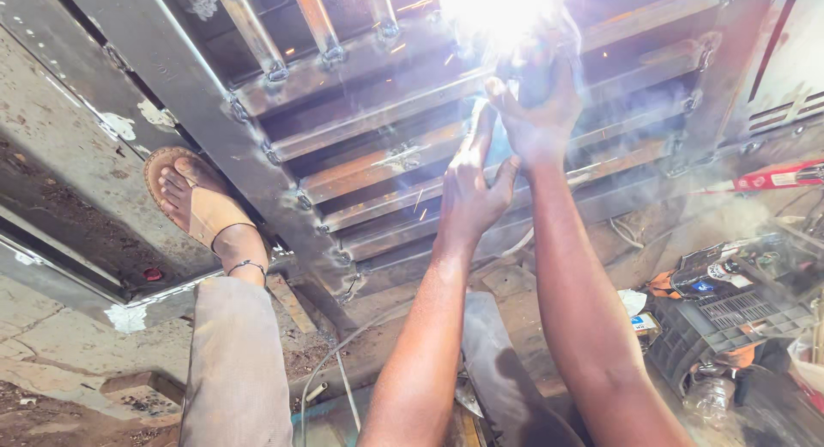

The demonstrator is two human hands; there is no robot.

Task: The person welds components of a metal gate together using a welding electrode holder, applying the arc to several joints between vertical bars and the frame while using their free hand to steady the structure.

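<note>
Overhead, bright welding glare (502, 5) burns on a slatted steel frame (378, 129) lying on the ground. Right hand (536, 112) raised at the glare, fingers curled around something dark; what it is cannot be told through the light. Left hand (470, 194) just below, fingers loosely spread, holding nothing, thumb touching the right wrist. Sandalled foot (196, 202) rests on the frame's edge. Black welding machine (730, 314) sits well right.

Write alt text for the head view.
Two bare hands, left hand and right hand, reach up to a metal frame where a blinding welding glare throws smoke. A sandalled foot rests on the frame's edge.
</note>
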